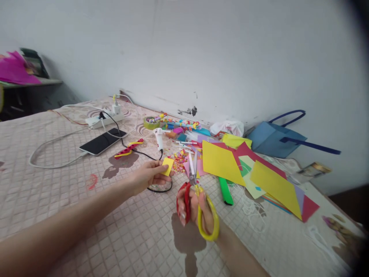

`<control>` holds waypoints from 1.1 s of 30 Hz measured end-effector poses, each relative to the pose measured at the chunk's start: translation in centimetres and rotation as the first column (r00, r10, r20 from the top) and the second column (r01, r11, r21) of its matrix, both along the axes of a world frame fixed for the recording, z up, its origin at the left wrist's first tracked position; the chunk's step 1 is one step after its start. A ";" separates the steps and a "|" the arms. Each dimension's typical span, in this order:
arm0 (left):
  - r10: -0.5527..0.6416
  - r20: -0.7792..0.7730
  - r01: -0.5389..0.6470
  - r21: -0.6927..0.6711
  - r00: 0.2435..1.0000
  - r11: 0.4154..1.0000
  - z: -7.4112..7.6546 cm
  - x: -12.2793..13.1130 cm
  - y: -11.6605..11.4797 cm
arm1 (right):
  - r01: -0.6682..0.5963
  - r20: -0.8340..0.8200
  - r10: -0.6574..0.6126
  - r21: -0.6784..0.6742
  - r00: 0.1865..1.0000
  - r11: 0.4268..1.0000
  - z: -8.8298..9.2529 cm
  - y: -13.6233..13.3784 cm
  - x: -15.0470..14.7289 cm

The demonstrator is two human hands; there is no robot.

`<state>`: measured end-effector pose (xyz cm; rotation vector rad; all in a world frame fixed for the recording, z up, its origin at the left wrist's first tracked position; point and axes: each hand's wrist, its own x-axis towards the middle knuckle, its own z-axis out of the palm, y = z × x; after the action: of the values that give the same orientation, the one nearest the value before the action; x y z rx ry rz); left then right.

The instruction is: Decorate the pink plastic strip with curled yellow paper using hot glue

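Between the thumb and fingers of my left hand (154, 172) is a small yellow piece of paper (167, 166), roughly rectangular. My right hand (198, 207) grips a pair of scissors (192, 173) with one red and one yellow handle loop. Their blades point away from me and stand slightly apart, a little to the right of the paper piece and not touching it. Small colourful paper scraps (180, 161) lie on the table just beyond both hands. A white glue gun (158, 139) stands behind my left hand, its black cord running along the table.
Yellow sheets (221, 161) and other coloured paper cover the right side, with a green strip (225, 191) and white string (253, 207) nearby. A tablet (103, 141), a power strip (106, 120) and cables lie left. A blue bag (275, 139) leans against the wall.
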<state>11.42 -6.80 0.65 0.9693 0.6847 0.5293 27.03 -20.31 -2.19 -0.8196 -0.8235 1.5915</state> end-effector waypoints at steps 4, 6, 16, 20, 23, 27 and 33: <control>0.054 0.070 -0.053 -0.010 0.996 0.999 0.0 -0.3 0.9 | -0.272 -0.135 0.262 -0.057 0.956 0.961 -0.5 -0.5 -0.5; 0.054 0.114 -0.054 -0.005 0.992 0.999 -0.3 -0.4 1.2 | -0.315 -0.164 0.298 -0.084 0.940 0.946 -0.4 -0.7 -0.7; 0.044 0.102 -0.045 0.007 0.994 0.999 -0.6 -0.4 1.7 | -0.353 -0.195 0.323 -0.146 0.926 0.924 -0.3 -1.1 -1.0; 0.021 0.105 -0.026 0.043 0.994 0.999 -0.6 -0.5 1.6 | -0.339 -0.188 0.310 -0.149 0.932 0.929 -0.4 -1.1 -0.8; 0.020 0.102 -0.027 0.066 0.995 0.997 -0.9 -0.5 1.7 | -0.331 -0.172 0.304 -0.155 0.937 0.931 -0.4 -1.1 -0.7; -0.005 0.081 -0.003 0.097 0.997 0.995 -1.0 -0.5 1.8 | -0.327 -0.169 0.301 -0.159 0.939 0.932 -0.2 -1.1 -0.6; -0.095 0.034 0.089 0.159 0.995 0.983 -0.6 -0.7 1.8 | -0.336 -0.165 0.310 -0.162 0.936 0.928 0.2 -1.1 -0.7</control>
<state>10.71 -5.00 0.05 1.1291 0.5641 0.5262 26.32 -21.38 -2.00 -0.7214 -0.7446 2.0207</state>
